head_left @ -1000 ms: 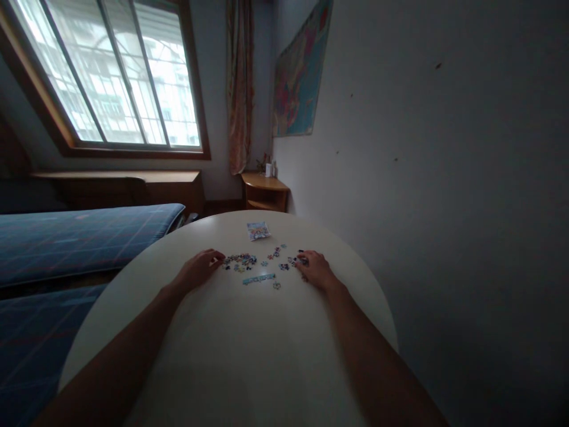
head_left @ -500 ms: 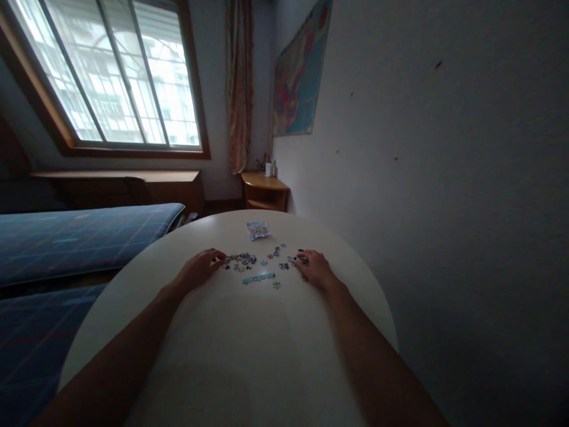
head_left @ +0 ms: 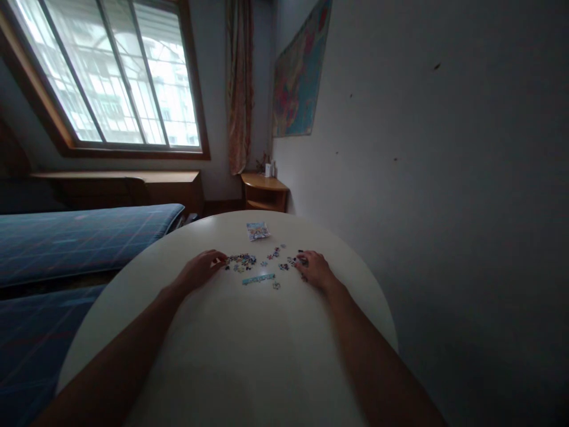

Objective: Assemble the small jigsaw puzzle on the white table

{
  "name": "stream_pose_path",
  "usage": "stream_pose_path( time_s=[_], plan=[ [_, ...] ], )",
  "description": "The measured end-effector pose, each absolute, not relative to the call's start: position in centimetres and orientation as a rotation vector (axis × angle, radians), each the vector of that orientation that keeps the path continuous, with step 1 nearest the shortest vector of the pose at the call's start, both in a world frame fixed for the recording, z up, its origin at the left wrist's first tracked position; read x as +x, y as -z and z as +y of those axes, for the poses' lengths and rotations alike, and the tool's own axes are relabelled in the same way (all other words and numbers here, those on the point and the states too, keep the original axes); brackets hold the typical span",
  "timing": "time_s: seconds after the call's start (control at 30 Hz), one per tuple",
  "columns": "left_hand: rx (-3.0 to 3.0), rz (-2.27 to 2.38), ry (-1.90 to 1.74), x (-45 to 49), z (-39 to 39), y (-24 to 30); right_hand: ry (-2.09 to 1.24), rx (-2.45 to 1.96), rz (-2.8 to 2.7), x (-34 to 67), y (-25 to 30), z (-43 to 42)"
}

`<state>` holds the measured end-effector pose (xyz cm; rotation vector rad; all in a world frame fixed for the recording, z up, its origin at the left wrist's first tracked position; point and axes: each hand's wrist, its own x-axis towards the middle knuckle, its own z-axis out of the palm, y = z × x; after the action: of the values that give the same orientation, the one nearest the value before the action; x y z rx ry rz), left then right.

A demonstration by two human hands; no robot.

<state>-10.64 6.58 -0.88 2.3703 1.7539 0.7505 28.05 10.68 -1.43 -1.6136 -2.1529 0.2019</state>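
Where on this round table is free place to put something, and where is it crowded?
The widest bare patch is the near half of the table, between the forearms, before the joined blue strip. A smaller one lies left of the picture card, beyond the left hand. Crowded: the loose puzzle pieces from there to the right hand.

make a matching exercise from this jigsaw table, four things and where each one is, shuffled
1 left hand
2 right hand
3 joined blue strip
4 picture card

a far side of the table, beyond the loose pieces
b right end of the loose pieces
c left end of the loose pieces
d nearer the person, between both hands

Pairs: 1-c, 2-b, 3-d, 4-a
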Motion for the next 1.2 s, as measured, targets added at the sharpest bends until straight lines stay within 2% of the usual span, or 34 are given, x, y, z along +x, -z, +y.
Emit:
stream_pose_path(
  time_s=[1.2],
  plan=[
    [2.684, 1.606, -0.866, -7.5, 4.2, -1.8, -0.215, -1.591, -2.153, 28.0, 1.1, 10.4]
  ],
)
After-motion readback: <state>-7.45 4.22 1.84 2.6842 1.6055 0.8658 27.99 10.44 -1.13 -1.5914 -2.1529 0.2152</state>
